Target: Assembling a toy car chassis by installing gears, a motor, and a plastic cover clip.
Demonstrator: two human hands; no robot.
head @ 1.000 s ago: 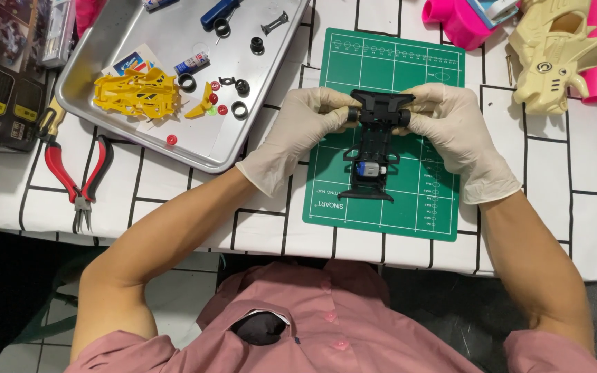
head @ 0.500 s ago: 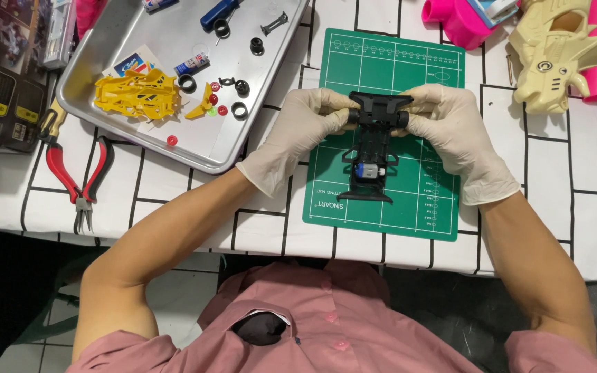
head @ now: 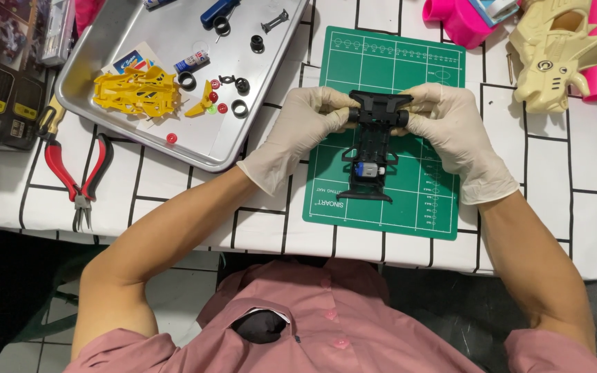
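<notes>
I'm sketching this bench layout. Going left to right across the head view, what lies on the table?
Box → pliers → metal tray with yellow body → left hand → black chassis on green mat → right hand → cream shell.

The bench (head: 160, 186) wore a white cloth with a black grid, and plenty lay right on it. A green cutting mat (head: 428, 200) sat square in the middle. To its left, just beside it, a metal tray (head: 105, 41) lay at a slant (its near corner reached toward the mat). Red-handled pliers (head: 77, 173) rested near the left edge, points toward the front. A dark printed box (head: 1, 76) filled the far-left corner. At the back right stood a pink plastic piece (head: 454, 21), and beside it a cream-coloured toy body shell (head: 554, 59) lay on the cloth.
</notes>
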